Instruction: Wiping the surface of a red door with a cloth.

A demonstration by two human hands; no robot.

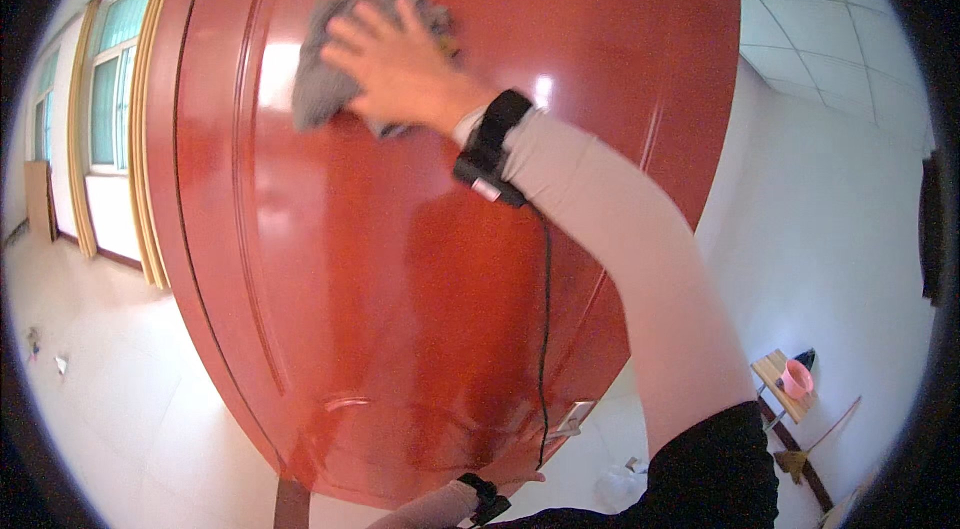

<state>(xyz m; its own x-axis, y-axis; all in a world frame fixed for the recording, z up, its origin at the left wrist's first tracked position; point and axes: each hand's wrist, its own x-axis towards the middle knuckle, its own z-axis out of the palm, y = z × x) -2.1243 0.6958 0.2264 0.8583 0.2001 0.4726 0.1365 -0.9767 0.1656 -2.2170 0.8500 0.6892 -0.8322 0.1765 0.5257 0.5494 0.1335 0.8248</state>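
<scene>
A red varnished door panel [465, 251] with moulded grooves fills the middle of my view. High on it, my right hand [397, 71] presses a crumpled grey cloth [319, 90] flat against the glossy surface, fingers spread over it. The hand and cloth are slightly blurred. My left hand [517, 465] is low in view, by the door's bottom right part and below a metal lever handle [564, 433]. Its fingers are only partly visible, so I cannot tell whether it grips the door. Both wrists wear black straps, and a dark cable [546, 304] hangs from the right one.
On the left are windows [112, 94] with yellow curtains [142, 124] and a brown board [40, 199]. Small litter [61, 362] lies on the pale floor. To the right, a small table [780, 386] bears a pink basin [797, 379]; a broom [793, 465] leans nearby.
</scene>
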